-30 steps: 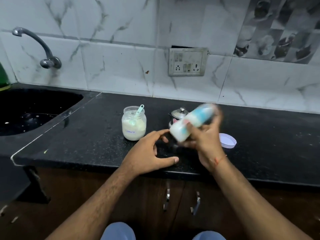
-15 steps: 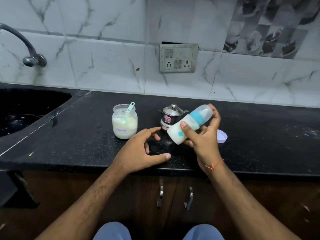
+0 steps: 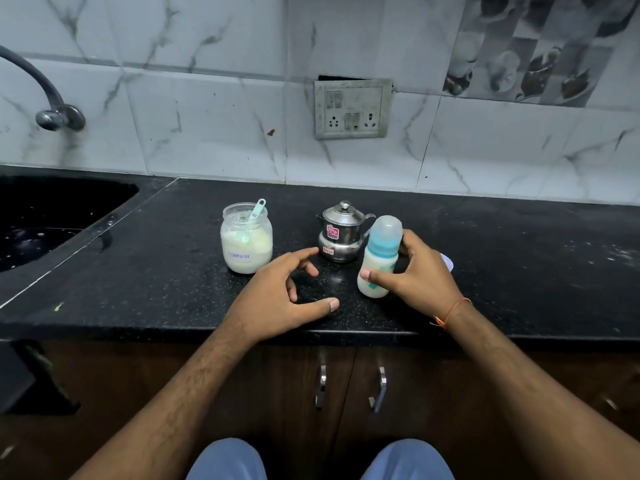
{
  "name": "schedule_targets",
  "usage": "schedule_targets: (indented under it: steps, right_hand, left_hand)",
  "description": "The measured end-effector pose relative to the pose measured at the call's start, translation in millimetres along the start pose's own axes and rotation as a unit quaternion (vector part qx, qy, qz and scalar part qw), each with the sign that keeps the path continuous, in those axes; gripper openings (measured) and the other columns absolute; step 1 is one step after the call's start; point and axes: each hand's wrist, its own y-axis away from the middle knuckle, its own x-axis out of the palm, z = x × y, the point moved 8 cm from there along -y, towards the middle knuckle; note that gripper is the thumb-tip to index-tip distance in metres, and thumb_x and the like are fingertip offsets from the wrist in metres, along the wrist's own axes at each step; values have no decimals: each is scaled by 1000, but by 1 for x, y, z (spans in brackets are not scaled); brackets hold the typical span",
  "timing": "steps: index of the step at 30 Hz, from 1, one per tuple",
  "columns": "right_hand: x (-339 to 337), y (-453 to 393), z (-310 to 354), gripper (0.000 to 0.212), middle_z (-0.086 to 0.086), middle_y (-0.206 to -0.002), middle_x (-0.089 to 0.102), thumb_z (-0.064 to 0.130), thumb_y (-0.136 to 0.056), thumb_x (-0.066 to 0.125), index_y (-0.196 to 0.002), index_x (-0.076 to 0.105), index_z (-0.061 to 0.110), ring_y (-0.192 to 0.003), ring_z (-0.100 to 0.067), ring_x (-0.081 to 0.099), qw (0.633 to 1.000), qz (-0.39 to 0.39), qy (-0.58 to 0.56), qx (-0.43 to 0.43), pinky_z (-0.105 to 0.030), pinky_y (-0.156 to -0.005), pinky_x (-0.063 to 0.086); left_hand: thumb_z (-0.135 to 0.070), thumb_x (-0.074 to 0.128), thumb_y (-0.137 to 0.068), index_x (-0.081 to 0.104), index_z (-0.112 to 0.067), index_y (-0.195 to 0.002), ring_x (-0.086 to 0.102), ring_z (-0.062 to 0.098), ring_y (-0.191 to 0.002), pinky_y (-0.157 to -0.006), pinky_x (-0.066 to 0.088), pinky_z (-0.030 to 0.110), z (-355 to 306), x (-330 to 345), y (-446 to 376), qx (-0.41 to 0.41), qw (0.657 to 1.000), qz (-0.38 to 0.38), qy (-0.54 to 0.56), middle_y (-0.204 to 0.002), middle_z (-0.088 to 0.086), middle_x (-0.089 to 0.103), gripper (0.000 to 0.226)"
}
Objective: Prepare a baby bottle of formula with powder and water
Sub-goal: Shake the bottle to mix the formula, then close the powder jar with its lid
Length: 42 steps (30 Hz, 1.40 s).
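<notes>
At nine o'clock we see the dark sink (image 3: 52, 216) sunk into the black counter (image 3: 519, 271), with the tap (image 3: 52, 116) curving above it. Next comes the open formula jar (image 3: 246, 239), with its little scoop (image 3: 257, 209) standing in the powder, so more can be taken easily. Our left hand (image 3: 277, 299) rests on the counter near six o'clock, fingers loosely spread, holding nothing. We think it waits there to help. Behind it, near twelve o'clock, stands the small steel pot (image 3: 341, 232) with its lid on, probably for the water. Just to its right is the baby bottle (image 3: 379, 258), upright on the counter with its cap on and milky white inside. Our right hand (image 3: 419, 271) wraps around it, thumb in front and fingers behind, likely to keep it steady. A white lid (image 3: 447, 263) peeks out behind that hand. Nothing blocks the bottle, but the pot stands very close.
</notes>
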Motion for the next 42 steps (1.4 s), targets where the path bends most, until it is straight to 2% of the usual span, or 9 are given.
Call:
schedule_targets:
  steps: [3,7,16,24,30,33,37,40,42]
  right_hand:
    - [-13,-11,-12,77,17,-120,72,41,-68,98,-135,63,27,-112,-4,66,999,0,39,20,-15,-91,48]
    - [-26,-31,-30,75,13,-116,73,42,-66,99,-132,67,30,-104,-9,68,996,-1,73,42,-31,-95,54]
    - [-33,-73,-54,71,8,-117,77,39,-67,99,-130,70,25,-106,-13,71,990,6,116,76,-31,-98,53]
    - [-29,-84,-59,75,4,-127,75,38,-70,98,-136,66,24,-114,-16,71,988,23,125,93,-38,-107,53]
    - [-37,-58,-57,138,2,-153,61,83,-57,82,-168,22,26,-150,-26,46,972,54,187,132,-46,-124,37]
    - [-54,-41,-70,140,3,-147,66,99,-54,61,-167,25,23,-150,-28,47,946,74,279,150,-54,-121,39]
    - [-70,-24,-81,124,5,-163,49,100,-60,50,-162,35,31,-148,-33,46,905,94,383,158,-56,-112,47]
    - [-71,-19,-80,115,9,-158,54,100,-62,42,-160,39,40,-144,-31,51,906,100,385,143,-55,-108,49]
    - [-69,-17,-72,107,12,-150,62,99,-62,39,-154,47,45,-136,-28,58,912,92,383,114,-54,-102,52]
  left_hand:
    - [-74,87,-69,54,-45,-157,58,6,-69,-75,59,24,-1,0,0,2,1000,-1,4,-127,-25,67,99]
    - [-75,86,-69,53,-46,-157,62,16,-71,-76,60,28,0,1,1,4,1000,-2,-1,-127,-24,67,98]
    - [-74,86,-70,53,-43,-159,62,15,-72,-73,56,21,2,1,-1,2,1000,-10,-15,-128,-26,67,100]
    - [-49,95,-83,62,-39,-152,61,19,-76,-72,52,17,4,-5,-1,-6,998,-54,13,-121,-22,72,78]
    - [-36,85,-91,77,-29,-119,64,22,-84,-82,58,36,2,-42,15,10,960,-275,57,-90,-9,65,30]
    - [-38,84,-82,61,-28,-137,61,24,-112,-101,56,45,11,-61,22,-18,926,-376,33,-124,-3,55,60]
    - [-30,101,-73,23,-28,-170,33,27,-159,-132,31,45,44,-72,5,-172,915,-360,60,-171,7,30,124]
    - [-30,106,-70,13,-30,-175,49,20,-149,-128,39,42,60,-72,-14,-209,924,-299,112,-166,0,45,139]
    - [-28,105,-71,38,-23,-168,64,16,-133,-116,53,38,62,-71,-20,-212,924,-287,140,-150,-5,62,118]
